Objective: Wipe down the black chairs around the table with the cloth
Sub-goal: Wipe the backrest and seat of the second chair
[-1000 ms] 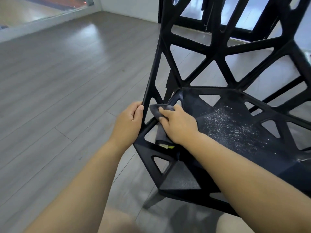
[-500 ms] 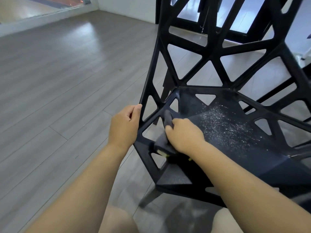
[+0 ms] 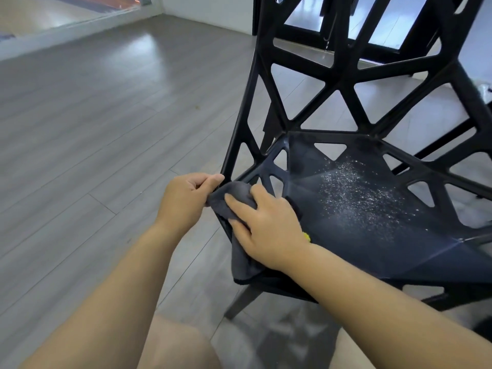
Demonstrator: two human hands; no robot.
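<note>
The black chair (image 3: 372,243) stands upright, full of triangle holes, with tiny white specks on its seat (mostly in the middle), and the dark gray cloth (image 3: 237,189) hangs over the seat's near left edge.

No readable text, brand, number or sign anywhere in view. Black chair (image 3: 372,235): plain plastic, no marking legible. Small yellow tag (image 3: 307,237) peeking out beside right hand (image 3: 269,227), at edge of grey cloth (image 3: 239,198): too small, any print on it unreadable.
</note>
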